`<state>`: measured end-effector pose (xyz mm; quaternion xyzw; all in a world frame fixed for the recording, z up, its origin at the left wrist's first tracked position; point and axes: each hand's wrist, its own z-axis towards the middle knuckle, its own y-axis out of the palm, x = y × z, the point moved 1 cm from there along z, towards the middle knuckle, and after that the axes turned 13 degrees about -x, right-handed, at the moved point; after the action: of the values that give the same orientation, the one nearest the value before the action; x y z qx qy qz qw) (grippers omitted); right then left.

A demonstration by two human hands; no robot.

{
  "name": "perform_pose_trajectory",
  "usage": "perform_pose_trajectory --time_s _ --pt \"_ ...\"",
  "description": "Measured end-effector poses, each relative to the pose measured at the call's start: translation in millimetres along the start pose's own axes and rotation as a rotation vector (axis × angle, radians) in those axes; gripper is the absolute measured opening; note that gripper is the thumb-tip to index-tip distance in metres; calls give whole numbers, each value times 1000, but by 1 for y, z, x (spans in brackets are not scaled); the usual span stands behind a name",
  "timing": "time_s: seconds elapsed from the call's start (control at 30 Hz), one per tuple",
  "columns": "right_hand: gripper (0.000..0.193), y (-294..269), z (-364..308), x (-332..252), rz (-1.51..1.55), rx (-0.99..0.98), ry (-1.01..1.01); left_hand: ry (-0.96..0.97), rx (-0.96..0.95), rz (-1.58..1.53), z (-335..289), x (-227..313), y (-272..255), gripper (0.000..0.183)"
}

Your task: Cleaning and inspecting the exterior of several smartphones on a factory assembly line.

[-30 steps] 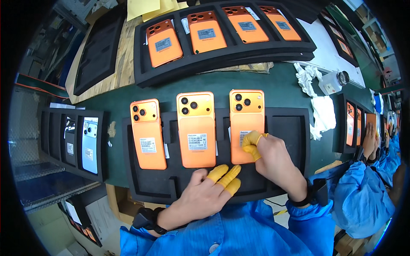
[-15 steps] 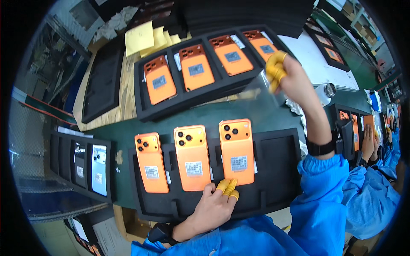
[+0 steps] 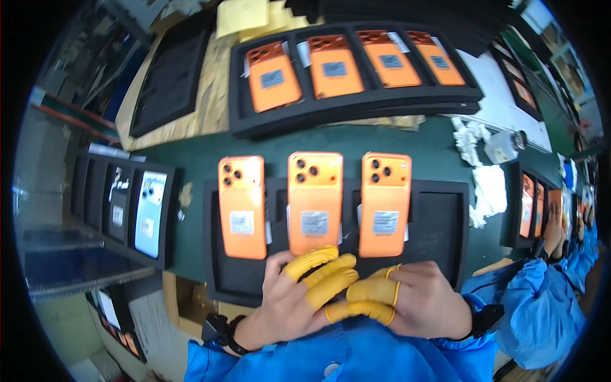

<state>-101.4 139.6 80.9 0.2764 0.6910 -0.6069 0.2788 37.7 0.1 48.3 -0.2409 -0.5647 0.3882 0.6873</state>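
My left hand [image 3: 296,290] and my right hand [image 3: 414,299] meet in front of my chest, yellow finger cots on several fingers. Both hands have bent, closed fingers, and their tips come together; anything between them is too hidden to make out. Just beyond, three orange phones lie back up on a black foam tray [image 3: 439,191]: a left phone [image 3: 245,197], a middle phone [image 3: 315,194] and a right phone [image 3: 386,194]. Each bears a pale printed label and camera lenses at its far end. My left fingers are close to the middle phone's near edge.
Behind, a stacked black tray [image 3: 356,114] holds several orange phones. At left, another tray [image 3: 168,191] holds a light blue phone [image 3: 149,210]. Crumpled white tissue [image 3: 490,188] and a clear bottle [image 3: 503,146] stand right. A co-worker's blue sleeve [image 3: 541,299] is at far right.
My right hand has come down from the back tray to join my left hand. My left hand has left the right phone's near edge. The view has shifted.
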Motion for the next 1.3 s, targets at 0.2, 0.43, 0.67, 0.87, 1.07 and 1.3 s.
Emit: perform_pose_trajectory --time_s 0.2,0.43,0.67,0.87,1.07,1.3 --pt "41 8 36 21 763 158 141 6 65 -215 -50 -36 -11 17" --pt "20 78 89 19 -521 11 -97 -43 194 -450 -84 -46 -17 20" --pt "15 76 95 18 -462 10 -32 -3 163 -170 -78 -50 -10 19" --pt "16 71 92 24 -311 103 -7 -11 96 15 -71 -47 -7 15" --pt "20 57 99 45 -65 23 153 -31 -225 278 -59 -43 14 13" --pt "12 -52 133 96 73 308 151 -5 -278 333 -49 -37 16 14"
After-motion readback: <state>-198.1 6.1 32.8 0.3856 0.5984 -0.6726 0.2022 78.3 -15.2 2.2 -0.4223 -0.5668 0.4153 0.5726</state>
